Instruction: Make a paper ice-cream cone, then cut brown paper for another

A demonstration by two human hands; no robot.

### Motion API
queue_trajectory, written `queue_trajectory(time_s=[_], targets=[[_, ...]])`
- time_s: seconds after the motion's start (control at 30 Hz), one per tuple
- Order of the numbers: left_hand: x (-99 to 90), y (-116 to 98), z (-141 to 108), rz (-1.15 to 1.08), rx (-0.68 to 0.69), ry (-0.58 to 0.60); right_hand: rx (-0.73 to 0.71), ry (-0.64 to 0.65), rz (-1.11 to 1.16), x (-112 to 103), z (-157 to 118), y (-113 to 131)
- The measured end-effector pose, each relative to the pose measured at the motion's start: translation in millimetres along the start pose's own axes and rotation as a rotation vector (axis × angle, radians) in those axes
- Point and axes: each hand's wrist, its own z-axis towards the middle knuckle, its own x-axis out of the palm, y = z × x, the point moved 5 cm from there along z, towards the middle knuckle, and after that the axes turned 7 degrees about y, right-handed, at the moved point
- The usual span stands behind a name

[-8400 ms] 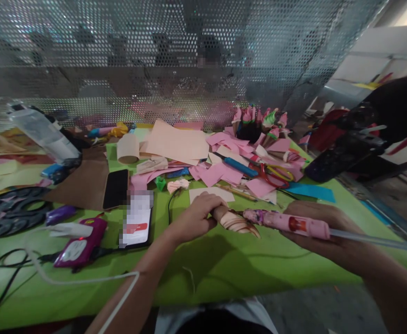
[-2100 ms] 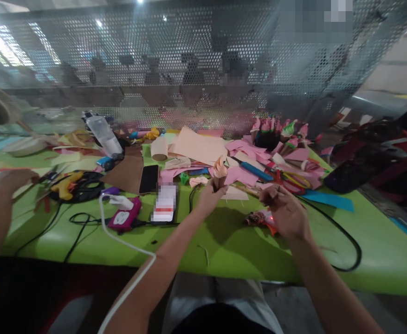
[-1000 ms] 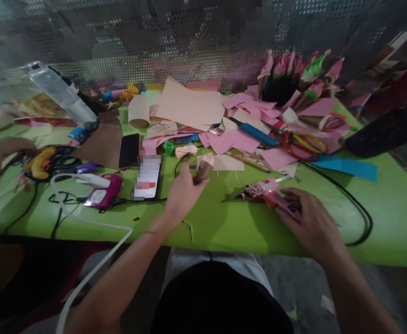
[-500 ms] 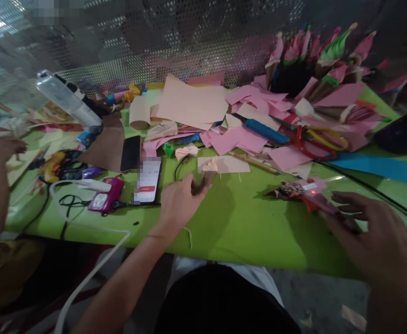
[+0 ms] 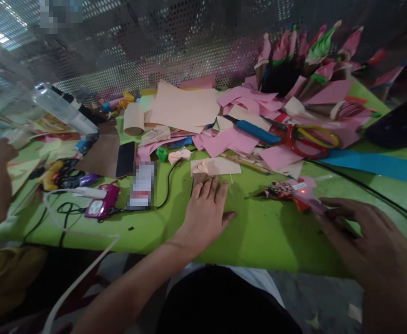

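Green table (image 5: 259, 232) edge — left hand (image 5: 206, 211) flat

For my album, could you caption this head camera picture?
Left hand flat on green table; right hand by pink glue gun.

A small peach paper flower with a brown rolled cone base (image 5: 200, 170) is lying on its side on the green table, just beyond flat fingers. A pink patterned glue gun (image 5: 291, 191) is resting nearby, its red light glowing.
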Motion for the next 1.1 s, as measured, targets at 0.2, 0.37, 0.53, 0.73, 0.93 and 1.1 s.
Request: queue_trajectory(time_s=[0.2, 0.37, 0.53, 0.73, 0.93, 1.1], targets=[[-0.9, -3, -3, -0.106, 0.114, 0.012, -0.034, -0.006, -0.004, -1, 1, 3], [-0.7, 1, 8, -0.055, 0.063, -0.019, -0.020, 0.010, 0.001, 0, 0, 2], [1.3, -9, 0, -0.072, 0.135, 0.020, 0.005, 0.035, 0.020, 2, 0, 0], [-6.5, -9, 10, -0.065, 0.153, 0.036, 0.027, 0.055, 0.042, 2, -1, -2], [1.2, -4, 11, -0.076, 0.184, 0.070, 0.036, 0.044, 0.023, 2, 0, 0], [5.3, -12, -41, -0.189, 0.287, 0.125, 0.023, 0.047, -0.001, 2, -1, -1]])
